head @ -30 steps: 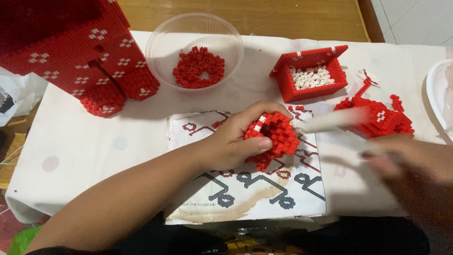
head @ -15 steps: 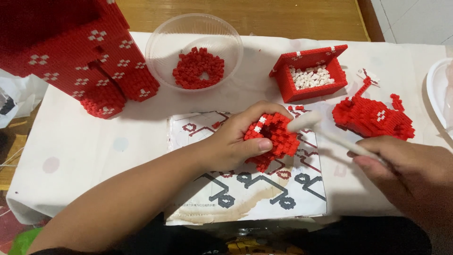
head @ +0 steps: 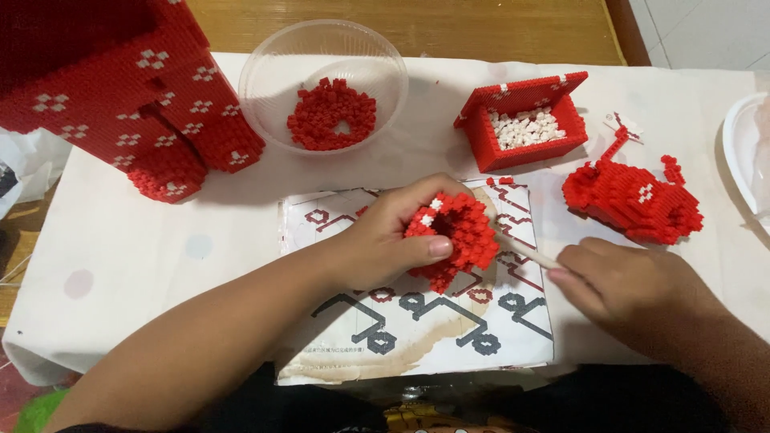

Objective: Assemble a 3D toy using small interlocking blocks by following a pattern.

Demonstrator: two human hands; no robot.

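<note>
While the left hand (head: 385, 240) grips a small red block piece (head: 453, 238) over the printed sheet (head: 417, 321), its thumb lies across the front of the piece and its fingers curl around the back, so that grip is clamped on the piece. A few white blocks show at the piece's upper edge. The right hand (head: 634, 289) sits just to the right, its fingers pinched together on a thin pale stick (head: 525, 251), whose far end reaches the right side of the piece; whether the tip actually touches it I cannot tell. Both hands work above the sheet, which lies at the near middle of the desk (head: 160, 256), covered in a white cloth. Beyond the sheet stands a clear bowl (head: 273, 56) with a heap of loose red blocks (head: 331, 114) in it. To its right is a red block box (head: 525, 120), lid tipped back, filled with white blocks (head: 525, 127). Near the right hand, on the cloth, lies another red build (head: 634, 200) with a thin arm sticking up. At the far left stands a large red block model (head: 120, 96) dotted with white marks. A white plate (head: 742, 152) shows at the right edge.
</note>
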